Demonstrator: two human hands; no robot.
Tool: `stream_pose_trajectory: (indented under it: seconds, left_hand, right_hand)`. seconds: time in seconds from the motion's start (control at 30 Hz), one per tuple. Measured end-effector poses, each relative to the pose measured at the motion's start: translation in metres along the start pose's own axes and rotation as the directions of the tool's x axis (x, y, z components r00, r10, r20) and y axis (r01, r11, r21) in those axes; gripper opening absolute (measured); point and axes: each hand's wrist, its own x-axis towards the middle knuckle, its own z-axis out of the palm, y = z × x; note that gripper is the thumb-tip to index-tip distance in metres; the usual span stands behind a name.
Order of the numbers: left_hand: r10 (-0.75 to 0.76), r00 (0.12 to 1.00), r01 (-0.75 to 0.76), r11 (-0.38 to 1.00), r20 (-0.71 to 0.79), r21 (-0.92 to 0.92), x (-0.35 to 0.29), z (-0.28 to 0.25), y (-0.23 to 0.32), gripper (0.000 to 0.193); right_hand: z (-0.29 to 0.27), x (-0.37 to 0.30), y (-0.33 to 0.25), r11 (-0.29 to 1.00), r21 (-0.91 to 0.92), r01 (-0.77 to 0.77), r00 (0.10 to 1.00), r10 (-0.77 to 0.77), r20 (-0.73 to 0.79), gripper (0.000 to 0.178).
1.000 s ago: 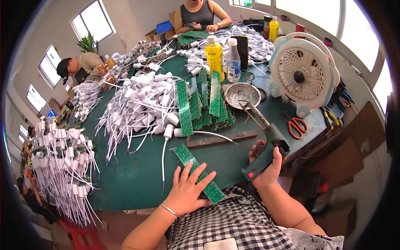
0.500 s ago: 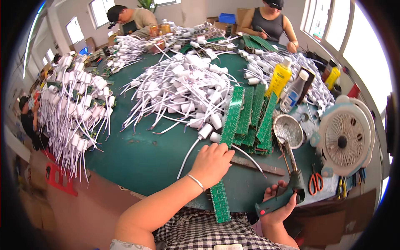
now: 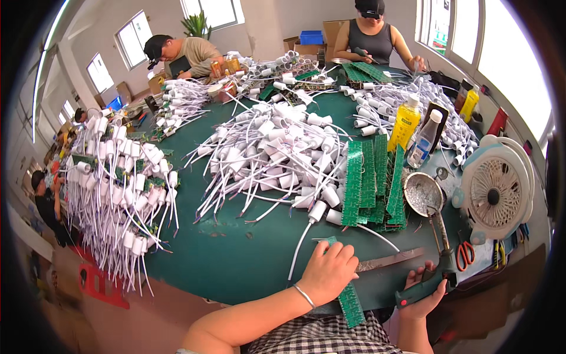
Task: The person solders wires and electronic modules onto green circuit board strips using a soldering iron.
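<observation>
Green circuit-board strip (image 3: 352,307) is lying beneath curled left hand (image 3: 330,272), grip indeterminable; right hand (image 3: 421,308), farther right, is grasping soldering gun (image 3: 420,289).

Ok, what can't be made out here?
In the head view:
Middle of the long green circuit-board strip: hidden under the left hand.
Part of the flat black slab: behind the clear plastic bottle.
Right forearm: cut off by the lower edge.
Whether the dark green tool touches the round metal dish: too small.
</observation>
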Motion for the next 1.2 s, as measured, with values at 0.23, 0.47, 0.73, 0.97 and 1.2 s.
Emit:
stream_pose_trajectory:
  seconds: [0.23,0.47,0.73,0.97,1.2]
  left_hand:
    - [0.002,0.991,-0.026,0.983,-0.133,-0.181,0.016,-0.044,-0.1,0.021]
    - [-0.433,0.846,0.498,0.85,-0.311,0.173,0.076,-0.068,-0.353,0.053]
    - [-0.674,0.709,0.516,0.695,0.206,0.5,0.104,-0.052,-0.371,0.041]
    - [-0.417,0.904,0.206,0.619,0.094,0.758,0.119,-0.107,-0.303,0.017]
    - [-0.256,0.963,0.062,0.512,0.083,0.857,0.118,-0.182,-0.259,0.016]
  right_hand:
    - [-0.002,-0.006,0.0,0.986,-0.079,0.149,0.987,-0.153,-0.054,0.052]
    - [0.007,-0.011,0.005,0.995,-0.065,0.08,0.981,-0.09,-0.171,0.051]
    - [0.01,-0.01,-0.001,0.998,-0.056,0.035,0.979,-0.046,-0.197,0.046]
    - [0.004,-0.003,0.0,1.0,0.002,0.004,0.988,-0.004,-0.154,0.05]
    - [0.004,-0.004,-0.001,0.996,0.087,-0.028,0.994,0.037,-0.103,0.048]
